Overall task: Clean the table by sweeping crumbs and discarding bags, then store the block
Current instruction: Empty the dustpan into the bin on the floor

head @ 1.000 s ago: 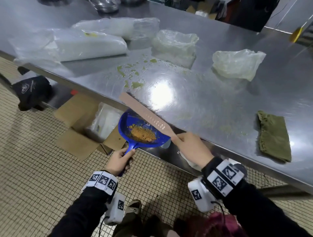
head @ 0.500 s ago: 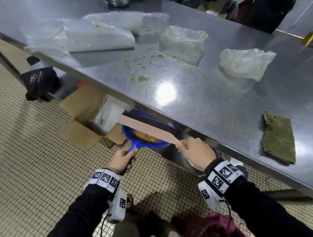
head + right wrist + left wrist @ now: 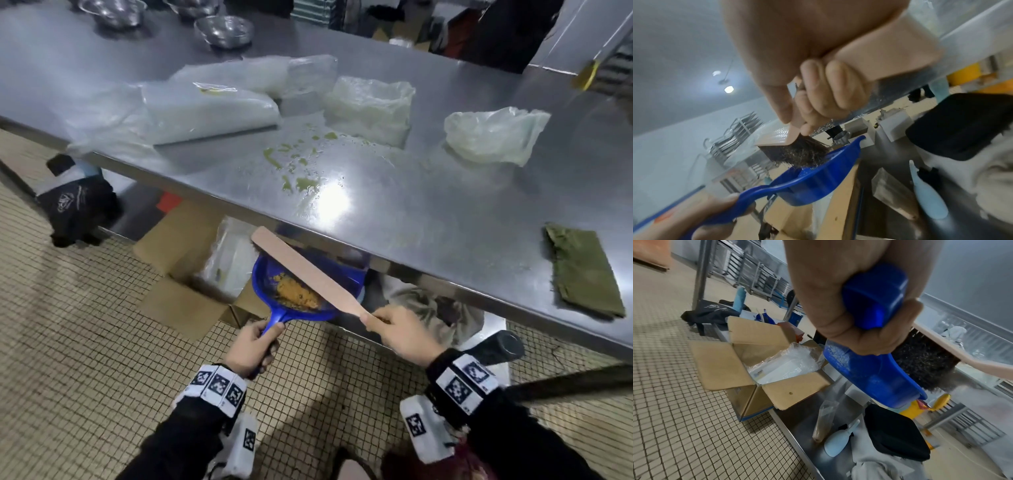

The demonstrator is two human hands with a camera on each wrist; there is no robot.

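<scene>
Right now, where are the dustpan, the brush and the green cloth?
dustpan [image 3: 265, 284]: head view, bare blue floor of the pan.
brush [image 3: 301, 267]: head view, middle of its wooden back.
green cloth [image 3: 582, 270]: head view, centre of the folded fabric.

1. Dustpan [image 3: 274, 284]: blue; crumbs [image 3: 296, 294] in it orange-brown.
2. Brush [image 3: 305, 270]: pale tan back, dark bristles.
3. Cloth [image 3: 582, 270]: olive green.
4. Table [image 3: 428, 219]: silver-grey, with green smears [image 3: 298, 171].
5. Wrist bands [image 3: 219, 385]: black-and-white square markers.
</scene>
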